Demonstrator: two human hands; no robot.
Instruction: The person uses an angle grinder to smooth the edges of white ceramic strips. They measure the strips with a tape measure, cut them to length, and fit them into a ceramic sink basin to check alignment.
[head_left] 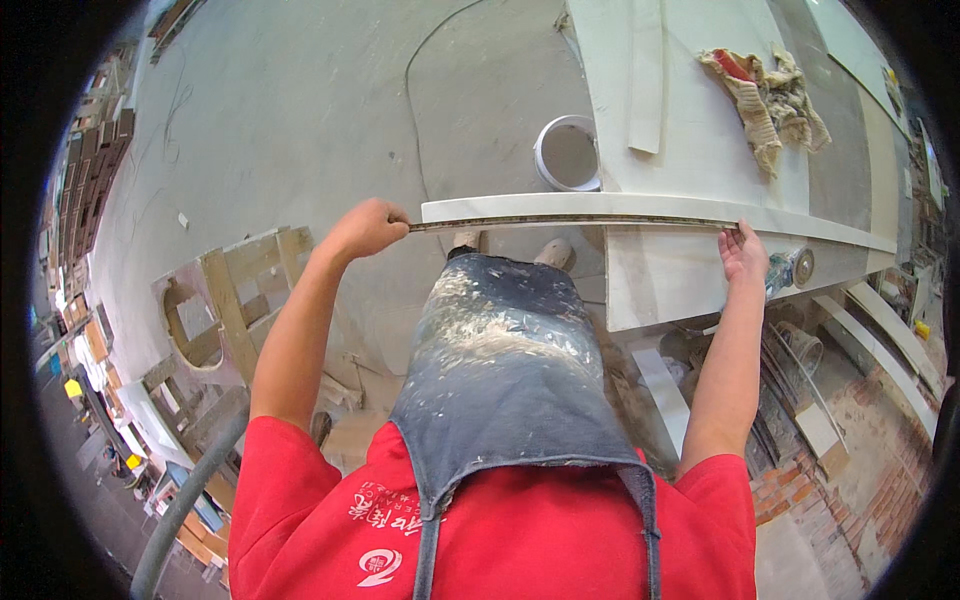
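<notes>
Stretched between my two hands is a long, thin dark strip (pixel 570 218), speckled along its length; I cannot make out whether it is a measuring tape. It runs along the near edge of a long white board (pixel 480 207), which lies across the worktable and juts past its left edge. My left hand (pixel 372 228) is closed around the strip's left end, out beyond the table. With its fingers bent, my right hand (pixel 743 252) pinches the other end against the board. A power tool with a round disc (pixel 803 267), perhaps an angle grinder, lies just right of that hand.
Knit work gloves (pixel 765 105) and a narrow white strip (pixel 646 80) rest on the white-topped table (pixel 700 180). A white bucket (pixel 540 158) stands on the floor beside it, near a cable (pixel 408 90). Wooden frames (pixel 215 300) are at left, and board offcuts (pixel 820 430) lie lower right.
</notes>
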